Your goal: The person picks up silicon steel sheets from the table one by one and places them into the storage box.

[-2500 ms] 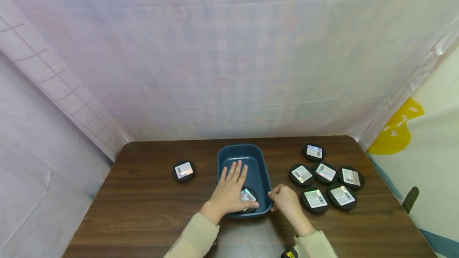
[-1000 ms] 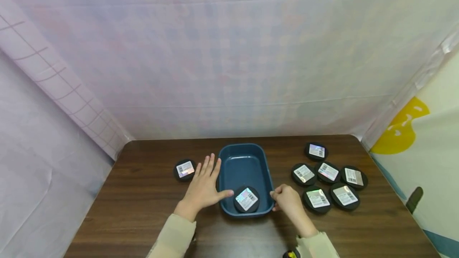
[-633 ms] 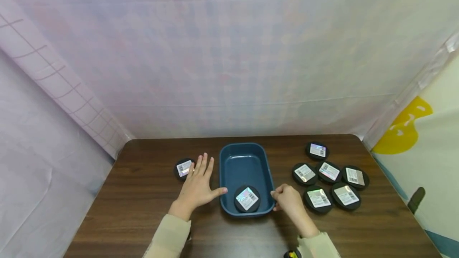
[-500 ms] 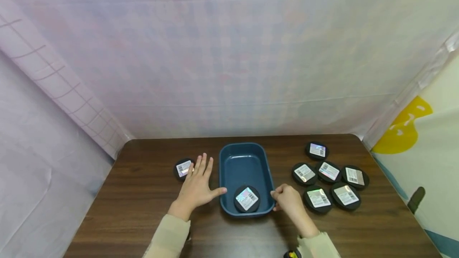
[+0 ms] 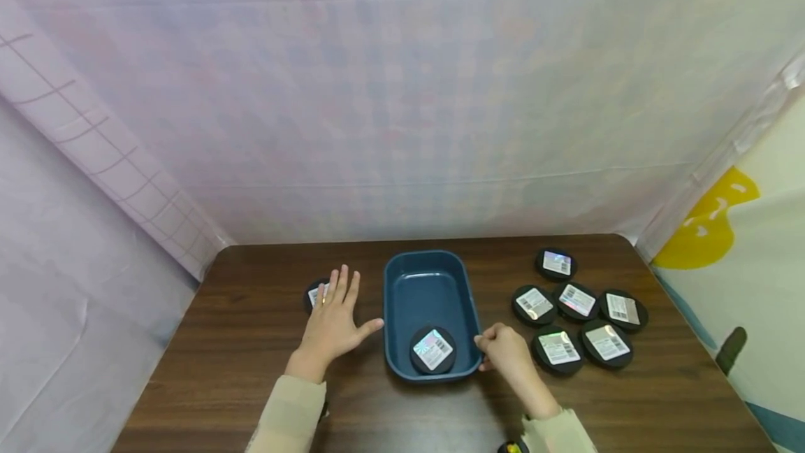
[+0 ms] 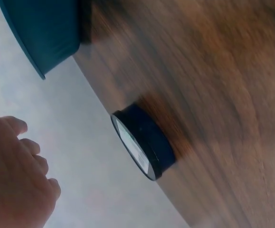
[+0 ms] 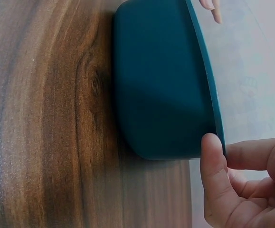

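Note:
A blue rectangular basin [image 5: 430, 299] stands on the table, with one round black container [image 5: 433, 350] inside near its front end, white label up. My right hand [image 5: 506, 351] pinches the basin's right rim near the front corner; in the right wrist view the thumb [image 7: 212, 159] lies on the outer wall. Left of the basin, my left hand [image 5: 330, 331] is spread with straight fingers and holds nothing. Its fingers partly cover another round black container [image 5: 312, 294] in the head view. The left wrist view shows that container [image 6: 146, 137] on the table, apart from the hand.
Several more black labelled containers [image 5: 576, 301] sit in a loose group on the right of the brown wooden table [image 5: 239, 341]. A pale cloth [image 5: 409, 124] hangs behind the table's back edge. A small black-and-yellow object [image 5: 512, 447] shows by the right sleeve.
My left hand has come out of the basin and moved left to the lone container, uncovering the container inside the basin. The right hand has kept its grip on the rim.

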Available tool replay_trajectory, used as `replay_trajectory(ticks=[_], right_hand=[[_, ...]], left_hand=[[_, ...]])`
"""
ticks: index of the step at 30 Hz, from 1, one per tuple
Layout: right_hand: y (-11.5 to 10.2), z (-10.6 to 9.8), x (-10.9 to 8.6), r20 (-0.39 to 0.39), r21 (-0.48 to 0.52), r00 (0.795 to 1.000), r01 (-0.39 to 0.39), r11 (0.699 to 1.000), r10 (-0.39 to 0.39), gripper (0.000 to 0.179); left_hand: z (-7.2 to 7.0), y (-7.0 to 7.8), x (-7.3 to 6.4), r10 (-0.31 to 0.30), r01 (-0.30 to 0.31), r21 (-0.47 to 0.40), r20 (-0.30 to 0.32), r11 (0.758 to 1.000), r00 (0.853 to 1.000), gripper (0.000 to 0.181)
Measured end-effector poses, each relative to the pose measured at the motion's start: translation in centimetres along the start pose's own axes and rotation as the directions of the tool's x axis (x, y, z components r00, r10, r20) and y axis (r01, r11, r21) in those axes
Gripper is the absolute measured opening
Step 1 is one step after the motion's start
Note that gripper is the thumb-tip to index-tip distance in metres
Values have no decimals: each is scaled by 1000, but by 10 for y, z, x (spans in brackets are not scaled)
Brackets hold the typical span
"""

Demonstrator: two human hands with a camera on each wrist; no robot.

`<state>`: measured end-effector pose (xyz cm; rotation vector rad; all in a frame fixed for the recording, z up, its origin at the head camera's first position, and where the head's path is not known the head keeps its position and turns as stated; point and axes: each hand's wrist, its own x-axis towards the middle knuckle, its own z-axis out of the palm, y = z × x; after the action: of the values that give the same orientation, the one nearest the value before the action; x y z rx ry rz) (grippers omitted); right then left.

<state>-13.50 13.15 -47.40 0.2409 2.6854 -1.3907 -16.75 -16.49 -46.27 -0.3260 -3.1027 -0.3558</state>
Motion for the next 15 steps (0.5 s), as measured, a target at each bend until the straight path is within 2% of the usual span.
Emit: replay_trajectory(ticks=[9, 15], right_hand=[[0, 0, 0, -2, 11, 1000, -2, 1000, 2, 14], [1, 0, -1, -8, 9, 1000, -1, 1000, 1, 13]], left_hand=[[2, -10, 1, -33, 33, -1, 22, 999, 999, 99], [8, -21, 2, -37, 37, 15, -1, 999, 999, 100]])
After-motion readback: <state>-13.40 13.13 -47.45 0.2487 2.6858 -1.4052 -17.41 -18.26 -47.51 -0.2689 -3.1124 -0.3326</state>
